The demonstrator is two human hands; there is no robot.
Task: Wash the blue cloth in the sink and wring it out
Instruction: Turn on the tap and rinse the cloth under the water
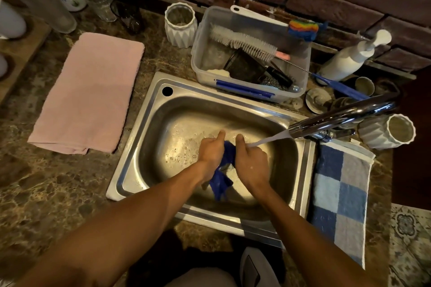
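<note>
Fingers of left hand (211, 151) and right hand (250, 158) curl round blue cloth (224, 170), bunched between them over steel sink (140, 123). Faucet (338, 119) at 3 o'clock runs onto right hand. Step: likely rubbing under stream. Next: opposing twist to wring.

A blue cloth (224, 165) is gripped between the left hand (211, 150) and the right hand (250, 158) over the steel sink (140, 147). Water is delivered from the tap (338, 119) onto the right hand. A pink towel (88, 93) is laid left of the sink, a checked towel (340, 193) right.
</note>
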